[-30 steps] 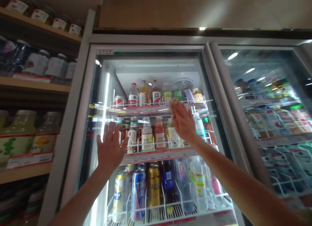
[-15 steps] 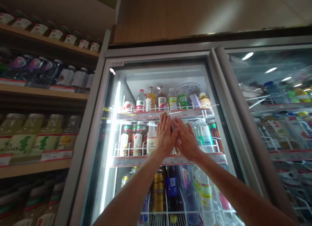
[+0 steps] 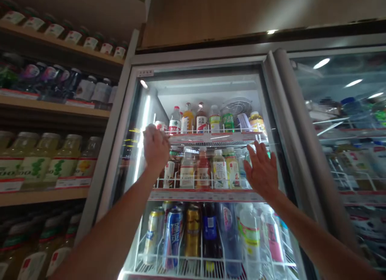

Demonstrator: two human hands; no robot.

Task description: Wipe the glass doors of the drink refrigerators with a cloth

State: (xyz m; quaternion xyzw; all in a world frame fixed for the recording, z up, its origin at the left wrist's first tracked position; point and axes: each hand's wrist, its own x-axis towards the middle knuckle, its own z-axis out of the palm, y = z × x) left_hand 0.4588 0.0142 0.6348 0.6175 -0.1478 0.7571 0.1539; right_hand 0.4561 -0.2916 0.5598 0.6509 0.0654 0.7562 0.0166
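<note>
I face a glass-door drinks fridge [image 3: 193, 91]. My left hand [image 3: 155, 149] is pressed against the upper left of the glass, at the height of the top shelf's edge. Its fingers are curled over a small pale wad [image 3: 149, 129]. My right hand [image 3: 261, 171] lies flat on the glass further right with its fingers spread, in front of the middle shelf's bottles [image 3: 203, 169]. It holds nothing. Behind the glass, more bottles [image 3: 201, 119] stand on the top shelf and cans [image 3: 171, 235] fill the lower one.
A second glass-door fridge [image 3: 346, 151] full of drinks adjoins on the right. The two doors meet at grey frames [image 3: 289, 123]. On the left, wooden shelves [image 3: 54, 107] carry rows of jars and large yellow-green bottles [image 3: 45, 159].
My hands met at the middle of the glass, then parted. The pale wad went from my right fingertips to my left hand, which moved up and left. My right hand slid down and right.
</note>
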